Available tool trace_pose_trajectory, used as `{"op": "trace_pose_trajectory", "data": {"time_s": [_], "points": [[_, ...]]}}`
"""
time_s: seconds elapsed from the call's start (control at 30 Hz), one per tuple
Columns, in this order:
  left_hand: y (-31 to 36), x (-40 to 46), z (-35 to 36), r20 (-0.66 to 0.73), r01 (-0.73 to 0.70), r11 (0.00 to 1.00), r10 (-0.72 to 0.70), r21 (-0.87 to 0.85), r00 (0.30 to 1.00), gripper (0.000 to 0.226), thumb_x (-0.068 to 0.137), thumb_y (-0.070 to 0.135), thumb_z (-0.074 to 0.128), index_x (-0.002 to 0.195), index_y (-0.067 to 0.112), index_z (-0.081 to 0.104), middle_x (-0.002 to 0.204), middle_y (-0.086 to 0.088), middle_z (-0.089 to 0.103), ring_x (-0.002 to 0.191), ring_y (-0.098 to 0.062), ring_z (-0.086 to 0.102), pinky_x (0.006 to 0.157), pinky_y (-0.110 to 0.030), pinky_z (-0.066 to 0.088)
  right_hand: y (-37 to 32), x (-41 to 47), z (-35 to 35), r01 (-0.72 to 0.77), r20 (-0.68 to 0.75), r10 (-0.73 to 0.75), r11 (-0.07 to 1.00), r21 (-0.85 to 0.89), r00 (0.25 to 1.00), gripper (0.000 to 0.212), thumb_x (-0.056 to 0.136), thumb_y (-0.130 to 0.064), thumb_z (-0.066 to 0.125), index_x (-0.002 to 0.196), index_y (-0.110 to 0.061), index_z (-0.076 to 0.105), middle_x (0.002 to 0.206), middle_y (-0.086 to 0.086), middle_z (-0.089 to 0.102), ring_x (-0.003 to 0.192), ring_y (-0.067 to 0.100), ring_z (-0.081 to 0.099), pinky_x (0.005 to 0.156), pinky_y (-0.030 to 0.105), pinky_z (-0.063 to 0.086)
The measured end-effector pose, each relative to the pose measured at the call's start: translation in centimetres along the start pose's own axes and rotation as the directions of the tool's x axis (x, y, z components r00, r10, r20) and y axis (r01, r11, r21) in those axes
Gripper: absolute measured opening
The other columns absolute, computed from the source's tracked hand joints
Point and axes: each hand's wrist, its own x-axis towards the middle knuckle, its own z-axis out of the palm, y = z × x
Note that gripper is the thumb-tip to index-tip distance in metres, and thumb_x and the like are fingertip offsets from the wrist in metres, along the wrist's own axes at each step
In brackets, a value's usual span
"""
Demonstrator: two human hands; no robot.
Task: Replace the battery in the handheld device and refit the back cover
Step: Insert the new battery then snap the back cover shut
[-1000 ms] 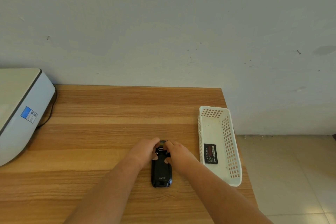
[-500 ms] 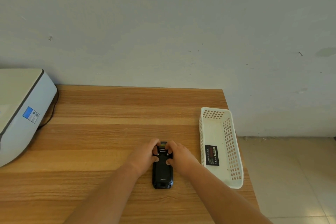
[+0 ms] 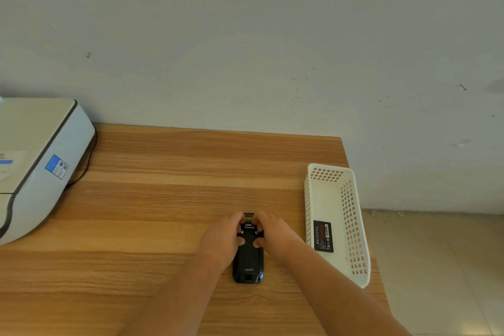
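We have the handheld device (image 3: pixel 248 259) lying face down on the table (image 3: pixel 163 199), its back cover (image 3: pixel 248 254) up, well in front of the printer-like white machine (image 3: pixel 35 161) that sits at the table's far left. Our left hand (image 3: pixel 222 239) is clamped on the device's left edge and our right hand (image 3: pixel 275 236) on its right edge, both near the device's far end. The thumbs press on the cover just below two small screw-like dots, while the fingertips curl over the far end around a small latch or window there.

We judge the step in hand to be working the cover at that far end. Whether we are releasing it or seating it we cannot tell. To do it well, we should keep even pressure from both thumbs so the cover travels straight. The device should stay flat on the table, and we should feel for the catch instead of forcing one side.

Just to the right of the device stands a white perforated basket (image 3: pixel 351 199) with a dark battery (image 3: pixel 323 236) lying flat on its floor. The battery's label carries a red patch and white print too small to read. On the near end of the device's back we can read "urovo". The machine bears a blue sticker (image 3: pixel 56 166) whose print is illegible.
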Motion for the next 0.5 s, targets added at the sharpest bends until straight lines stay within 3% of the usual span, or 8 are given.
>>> {"op": "trace_pose_trajectory", "data": {"time_s": [0.13, 0.33, 0.5], "points": [[0.1, -0.2, 0.3, -0.009, 0.012, 1.000, -0.012, -0.021, 1.000, 0.036, 0.090, 0.018, 0.066, 0.120, 0.030, 0.050, 0.109, 0.010, 0.059, 0.100, -0.010, 0.057, 0.089, -0.031, 0.051, 0.1, 0.0, 0.2, -0.014, -0.025, 0.015, 1.000, 0.025, 1.000, 0.044, 0.084, -0.015, 0.069, 0.123, -0.021, 0.048, 0.117, -0.002, 0.054, 0.098, 0.012, 0.048, 0.085, 0.025, 0.041], [-0.1, -0.1, 0.6, -0.022, 0.042, 0.998, -0.043, -0.053, 0.999, 0.038, 0.089, 0.015, 0.066, 0.119, 0.030, 0.050, 0.107, 0.011, 0.057, 0.098, -0.008, 0.056, 0.089, -0.030, 0.051, 0.5, -1.4, 1.9, -0.151, 0.013, 0.151, 0.978, 0.145, 0.988, 0.032, 0.095, -0.024, 0.057, 0.124, -0.022, 0.045, 0.105, 0.001, 0.060, 0.088, 0.013, 0.059, 0.074, 0.025, 0.050], [-0.1, -0.2, 0.6, -0.028, 0.045, 0.998, -0.046, -0.051, 0.999, 0.038, 0.088, 0.016, 0.068, 0.119, 0.031, 0.051, 0.106, 0.012, 0.057, 0.098, -0.007, 0.056, 0.089, -0.030, 0.051, 0.7, -1.4, 2.2, -0.180, -0.073, 0.201, 0.958, 0.225, 0.977, 0.031, 0.090, -0.025, 0.064, 0.118, -0.022, 0.050, 0.106, -0.005, 0.054, 0.091, 0.011, 0.054, 0.075, 0.022, 0.043]]}}
